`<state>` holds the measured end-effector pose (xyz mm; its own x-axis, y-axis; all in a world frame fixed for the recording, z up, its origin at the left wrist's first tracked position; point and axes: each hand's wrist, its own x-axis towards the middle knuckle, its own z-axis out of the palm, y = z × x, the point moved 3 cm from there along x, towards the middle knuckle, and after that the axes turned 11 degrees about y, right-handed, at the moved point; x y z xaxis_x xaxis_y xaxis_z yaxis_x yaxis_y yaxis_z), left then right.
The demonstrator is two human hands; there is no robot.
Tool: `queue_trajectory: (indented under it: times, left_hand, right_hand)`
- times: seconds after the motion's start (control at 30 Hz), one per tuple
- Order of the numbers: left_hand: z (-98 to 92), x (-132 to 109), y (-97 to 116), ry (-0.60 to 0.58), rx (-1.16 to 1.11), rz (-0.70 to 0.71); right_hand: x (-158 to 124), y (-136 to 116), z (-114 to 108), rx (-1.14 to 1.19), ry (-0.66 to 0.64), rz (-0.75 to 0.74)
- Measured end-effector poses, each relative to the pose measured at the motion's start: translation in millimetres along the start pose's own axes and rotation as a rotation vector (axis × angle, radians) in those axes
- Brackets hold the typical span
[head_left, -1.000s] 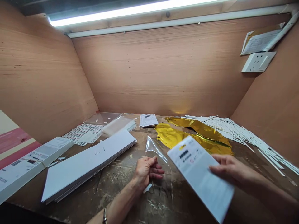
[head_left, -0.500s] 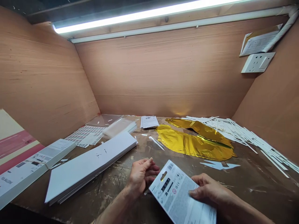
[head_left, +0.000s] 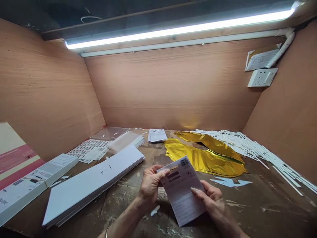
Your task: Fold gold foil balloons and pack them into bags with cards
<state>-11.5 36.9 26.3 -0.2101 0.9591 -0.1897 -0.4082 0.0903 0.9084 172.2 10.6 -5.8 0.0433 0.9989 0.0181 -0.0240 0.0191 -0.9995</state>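
A flat printed packet [head_left: 182, 195] with a barcode and a hang hole at its top is tilted up in front of me, its print side facing me. My left hand [head_left: 151, 183] pinches its upper left corner, thumb on the face beside the hang hole. On the lower right edge, my right hand [head_left: 211, 198] grips it with the thumb on the front and the fingers behind. Beyond the packet lies a gold foil balloon [head_left: 198, 157], flat on the table. A small white scrap [head_left: 155, 210] rests below my left wrist.
Left of my hands lies a stack of long white cards [head_left: 94, 185]. Further left are a printed box [head_left: 37, 181], a label sheet [head_left: 89, 148] and clear bags [head_left: 126, 140]. Printed cards [head_left: 157, 135] sit at the back; white sticks [head_left: 262, 152] are heaped right, white paper cutouts [head_left: 230, 181] nearer.
My left hand has closed onto the packet's upper left corner, where it was apart before. The packet has been raised and turned more upright, with my right hand still holding it.
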Motion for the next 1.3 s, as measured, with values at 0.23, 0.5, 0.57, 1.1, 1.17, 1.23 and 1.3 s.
queue_trajectory:
  times: [0.23, 0.5, 0.57, 1.1, 1.17, 1.23, 1.3]
  left_hand:
    - [28.3, -8, 52, -0.32, 0.338, 0.308]
    - [21.3, -14, 38, -0.335, 0.291, 0.25]
    - [17.5, -13, 31, -0.337, 0.257, 0.233]
    - [-16.2, -11, -35, -0.273, 0.364, 0.262]
    - [-14.9, -11, -33, -0.281, 0.334, 0.221]
    - [-11.9, -12, -27, -0.288, 0.233, 0.157]
    - [-9.2, -13, -22, -0.287, 0.133, 0.118]
  right_hand:
    - [12, -40, -9, 0.015, 0.049, -0.159]
    - [11, -69, -9, -0.258, 0.027, -0.292]
    - [13, -63, -7, -0.252, -0.006, -0.291]
    - [22, 0, -5, -0.548, -0.158, -0.46]
    - [22, -1, -5, -0.552, -0.159, -0.446]
    - [22, -5, -6, -0.475, -0.133, -0.37]
    - [23, -8, -6, -0.387, -0.097, -0.308]
